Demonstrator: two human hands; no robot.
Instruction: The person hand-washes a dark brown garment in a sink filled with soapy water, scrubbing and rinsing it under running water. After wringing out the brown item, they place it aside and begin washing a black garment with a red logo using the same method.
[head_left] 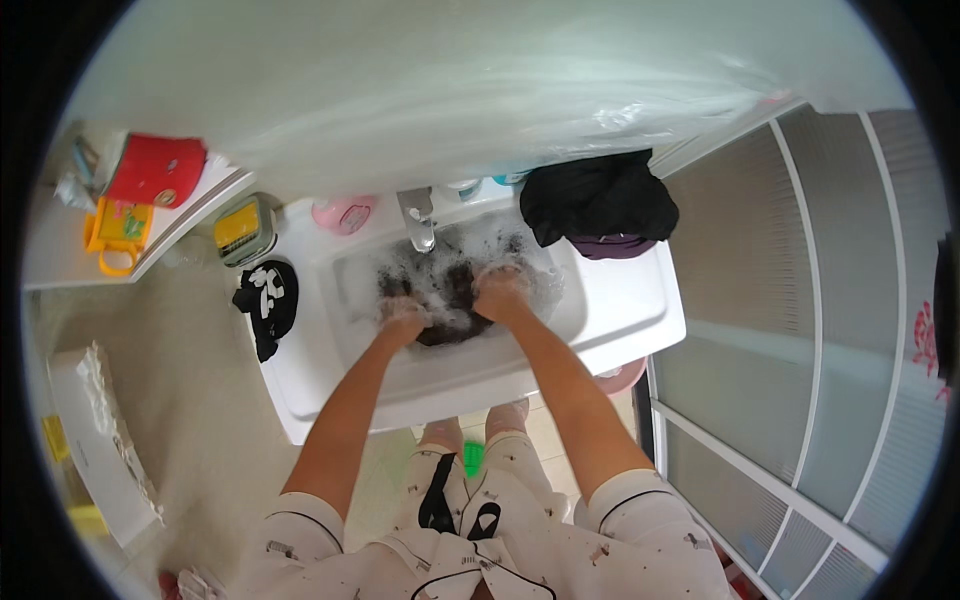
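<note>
Both my hands are down in the foamy water of a white sink (480, 375). A dark wet cloth (455, 325) lies in the suds between them, its kind hard to make out. My left hand (402, 318) grips the cloth's left side, fingers partly covered by foam. On the right side of it, my right hand (499, 290) is closed on the fabric, with suds around the fingers. Above the water stands a metal faucet (417, 219), just beyond my hands.
Black folded clothes (600, 200) rest on the sink's right ledge, over a purple garment (612, 246). A black-and-white cloth (268, 305) hangs at the left rim. Behind are a pink container (343, 214) and a yellow-and-grey box (244, 231). Sliding glass panels (740, 300) stand at right.
</note>
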